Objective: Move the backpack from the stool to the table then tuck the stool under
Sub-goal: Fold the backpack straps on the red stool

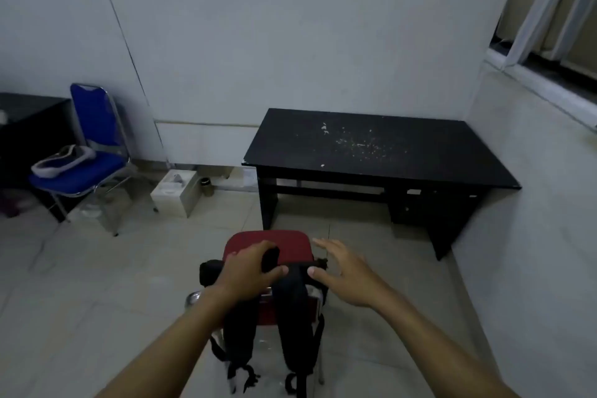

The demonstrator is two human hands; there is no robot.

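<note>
Gripping the top handle of the backpack (292, 307), your left hand (250, 270) is clenched around it at lower centre, the bag on the stool (318, 300). Your right hand (347, 275) hovers just beside it, fingers spread, thumb touching the strap. Above, right of centre, sits the black table (381, 149).

No legible text, label, brand, number or sign on any surface, backpack (292, 307) under the hands unmarked so far as visible, white box (176, 192) far left of the hands too blurred to read
</note>
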